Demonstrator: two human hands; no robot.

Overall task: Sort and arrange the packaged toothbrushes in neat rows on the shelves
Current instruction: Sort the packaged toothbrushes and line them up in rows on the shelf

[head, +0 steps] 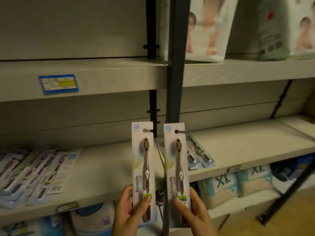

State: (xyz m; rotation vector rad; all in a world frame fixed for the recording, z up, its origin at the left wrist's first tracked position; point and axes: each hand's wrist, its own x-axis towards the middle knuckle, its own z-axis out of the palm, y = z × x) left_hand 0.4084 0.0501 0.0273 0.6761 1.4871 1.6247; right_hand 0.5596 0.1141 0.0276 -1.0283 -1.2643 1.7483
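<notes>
The left hand (127,208) grips the foot of the left pack (144,167), thumb pressed on its front, fingers curled behind; the right hand (194,212) clamps the right pack (177,167) the same way; both packs stand upright at six o'clock, side by side and just apart, in front of the shelf (102,167); each shows a grey toothbrush, head up. At eight o'clock a loose pile (34,176) of packs lies slanted on the shelf; just beyond the right pack, toward three o'clock, two flat packs (199,155) lie on the next board. A dark post (175,65) rises at twelve o'clock; a blue label (58,84) sits at ten o'clock; XL bags (238,186) lie at four o'clock.
</notes>
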